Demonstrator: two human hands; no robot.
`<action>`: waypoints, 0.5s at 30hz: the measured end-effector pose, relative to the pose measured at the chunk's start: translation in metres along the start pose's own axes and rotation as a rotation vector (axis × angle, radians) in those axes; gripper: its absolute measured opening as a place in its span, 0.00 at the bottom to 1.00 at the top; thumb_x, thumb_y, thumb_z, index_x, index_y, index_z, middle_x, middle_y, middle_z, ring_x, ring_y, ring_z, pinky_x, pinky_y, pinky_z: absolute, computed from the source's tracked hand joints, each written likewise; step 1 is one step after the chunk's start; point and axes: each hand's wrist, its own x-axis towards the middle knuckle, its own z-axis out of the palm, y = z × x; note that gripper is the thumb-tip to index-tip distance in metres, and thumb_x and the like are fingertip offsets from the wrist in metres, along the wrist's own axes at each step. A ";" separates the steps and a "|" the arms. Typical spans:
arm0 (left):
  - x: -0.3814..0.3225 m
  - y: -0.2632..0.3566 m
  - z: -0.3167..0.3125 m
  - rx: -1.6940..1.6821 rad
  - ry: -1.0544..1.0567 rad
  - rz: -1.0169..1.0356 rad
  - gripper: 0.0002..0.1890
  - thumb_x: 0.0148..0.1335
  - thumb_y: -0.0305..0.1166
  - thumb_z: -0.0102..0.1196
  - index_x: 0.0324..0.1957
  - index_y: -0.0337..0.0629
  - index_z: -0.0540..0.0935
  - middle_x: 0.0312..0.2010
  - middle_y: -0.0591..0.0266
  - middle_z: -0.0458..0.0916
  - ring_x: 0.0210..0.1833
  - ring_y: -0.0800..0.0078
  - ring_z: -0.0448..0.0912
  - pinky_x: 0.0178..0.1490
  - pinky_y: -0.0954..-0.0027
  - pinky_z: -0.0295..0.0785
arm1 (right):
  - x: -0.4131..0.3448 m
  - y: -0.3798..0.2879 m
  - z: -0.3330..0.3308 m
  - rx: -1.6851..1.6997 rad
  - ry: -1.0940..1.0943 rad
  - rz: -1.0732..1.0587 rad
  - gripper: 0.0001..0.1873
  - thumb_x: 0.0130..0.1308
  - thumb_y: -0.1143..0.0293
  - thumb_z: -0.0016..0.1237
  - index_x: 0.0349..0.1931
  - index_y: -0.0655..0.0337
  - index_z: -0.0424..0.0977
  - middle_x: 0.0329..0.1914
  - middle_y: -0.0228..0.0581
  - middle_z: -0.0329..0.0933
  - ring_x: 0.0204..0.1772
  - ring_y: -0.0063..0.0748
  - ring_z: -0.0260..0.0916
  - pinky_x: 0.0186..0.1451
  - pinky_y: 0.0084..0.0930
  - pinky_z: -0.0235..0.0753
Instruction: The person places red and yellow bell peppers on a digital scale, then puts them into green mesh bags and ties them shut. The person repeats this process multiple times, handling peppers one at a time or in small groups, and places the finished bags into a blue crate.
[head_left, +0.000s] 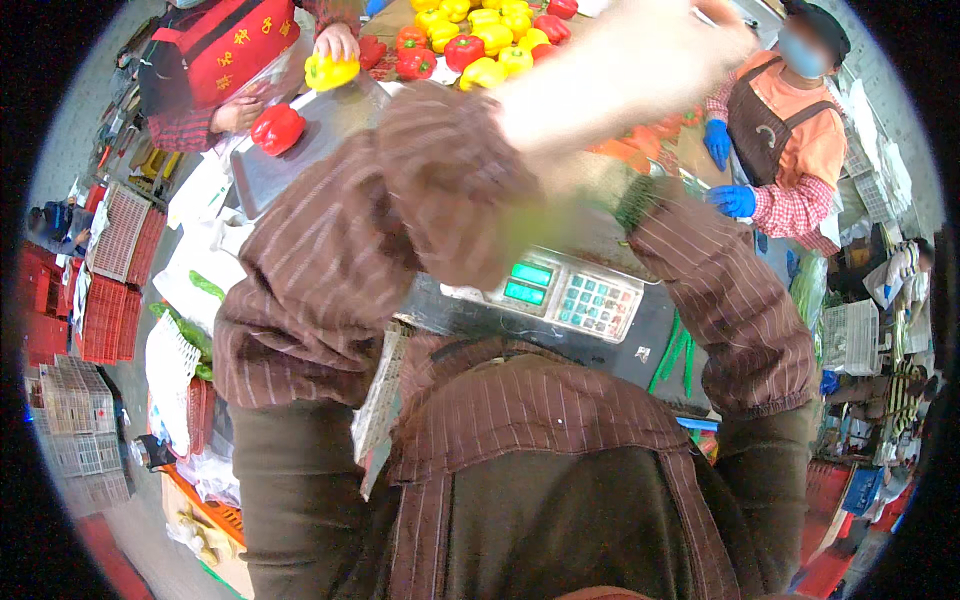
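My left arm stretches up and across to the far right. Its bright, blurred hand (701, 37) is at the top edge, and I cannot tell whether it holds anything. My right hand (581, 176) is low over the table, partly hidden beneath the left forearm; its fingers are not clear. A blurred green shape (534, 225) shows between my sleeves, too smeared to name. Closer to my body is a digital scale (555, 292) with lit green displays and a keypad. Yellow bell peppers (495, 36) and red bell peppers (464, 52) are heaped at the far side.
At left, a co-worker's hand (336, 43) grasps a yellow bell pepper (330, 73) near a red one (278, 129) on a metal surface (277, 180). Another co-worker's blue-gloved hand (731, 201) is at right. Green strips (679, 352) lie beside the scale. Red crates (109, 319) stand left.
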 end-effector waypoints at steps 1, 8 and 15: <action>-0.003 0.010 0.020 0.124 -0.013 0.073 0.17 0.70 0.42 0.47 0.49 0.39 0.77 0.50 0.59 0.77 0.54 0.71 0.72 0.57 0.68 0.65 | 0.010 0.019 -0.004 0.042 0.028 0.094 0.34 0.44 0.67 0.67 0.55 0.62 0.71 0.49 0.44 0.77 0.52 0.37 0.74 0.54 0.32 0.75; -0.069 -0.030 0.125 0.317 -0.684 0.457 0.12 0.67 0.37 0.54 0.48 0.43 0.78 0.25 0.65 0.80 0.25 0.77 0.78 0.29 0.71 0.74 | -0.047 0.013 0.030 0.624 1.185 -0.302 0.42 0.52 0.70 0.64 0.67 0.59 0.56 0.64 0.43 0.66 0.65 0.40 0.68 0.65 0.38 0.71; -0.098 -0.118 0.026 0.000 0.195 -0.222 0.07 0.67 0.30 0.54 0.44 0.39 0.79 0.37 0.66 0.82 0.40 0.80 0.78 0.43 0.75 0.73 | -0.095 0.005 0.052 1.159 1.108 -0.662 0.49 0.49 0.75 0.64 0.71 0.55 0.50 0.67 0.42 0.63 0.69 0.42 0.63 0.70 0.41 0.67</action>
